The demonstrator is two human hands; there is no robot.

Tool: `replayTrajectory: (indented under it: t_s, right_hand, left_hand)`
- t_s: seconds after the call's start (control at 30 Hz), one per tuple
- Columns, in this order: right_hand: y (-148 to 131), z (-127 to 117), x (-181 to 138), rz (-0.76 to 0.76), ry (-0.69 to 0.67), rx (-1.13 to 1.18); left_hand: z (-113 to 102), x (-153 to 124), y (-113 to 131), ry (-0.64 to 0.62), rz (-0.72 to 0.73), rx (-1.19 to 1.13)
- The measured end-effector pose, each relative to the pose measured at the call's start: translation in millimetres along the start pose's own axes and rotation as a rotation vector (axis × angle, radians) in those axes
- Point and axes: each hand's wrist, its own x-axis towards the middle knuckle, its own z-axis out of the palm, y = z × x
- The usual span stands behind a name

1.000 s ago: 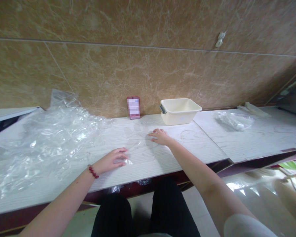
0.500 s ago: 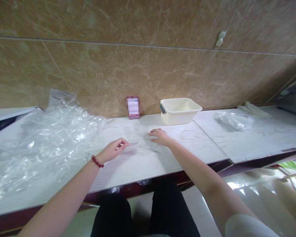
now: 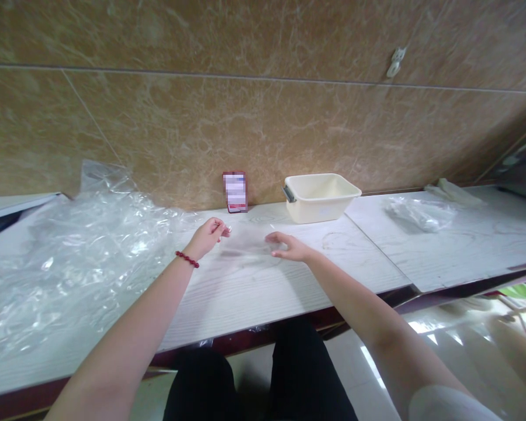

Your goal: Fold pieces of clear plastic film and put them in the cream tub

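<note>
My left hand, with a red bead bracelet at its wrist, is closed in a pinch on the edge of a clear plastic bag. The bag is thin and see-through, so its outline over the white tabletop is faint. At its other side is my right hand, thumb and fingers apart and curved; I cannot make out whether they touch the film. A big heap of clear plastic bags spreads to the left of my left hand.
A phone leans against the brown tiled wall. Right of it stands a cream plastic bin with a grey handle. Farther right on the white tabletop lie a clear plastic bundle and a whitish bag.
My left hand has moved up and slightly right, raising the bag's edge. My right hand has shifted slightly right and down, its thumb and fingers now more curved.
</note>
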Motion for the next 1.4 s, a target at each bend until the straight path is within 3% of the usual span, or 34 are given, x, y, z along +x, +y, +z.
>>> replayTrajectory:
  t_s: [0.13,0.37,0.53,0.63,0.8,1.13,1.4]
  right_hand:
    - [-1,13,17,0.097,0.144,-0.132]
    - [1,21,54,0.492,0.345,-0.277]
    - [1,21,72,0.628,0.363,-0.366]
    - [1,23,79,0.668,0.367,-0.386]
    - [3,26,92,0.686,0.416,-0.423]
    - [21,33,100,0.698,0.529,-0.312]
    - [33,33,98,0.639,0.542,-0.347]
  left_hand:
    - [3,18,-2,0.027,-0.019,-0.077]
    - [14,42,-7,0.178,-0.204,-0.276]
    - [19,44,-23,0.244,-0.291,-0.129]
    - [24,43,-33,0.348,-0.331,0.026]
    - [34,48,-36,0.445,-0.361,0.067]
    - [47,59,-55,0.489,-0.291,0.075]
    - [43,59,-59,0.423,-0.106,0.262]
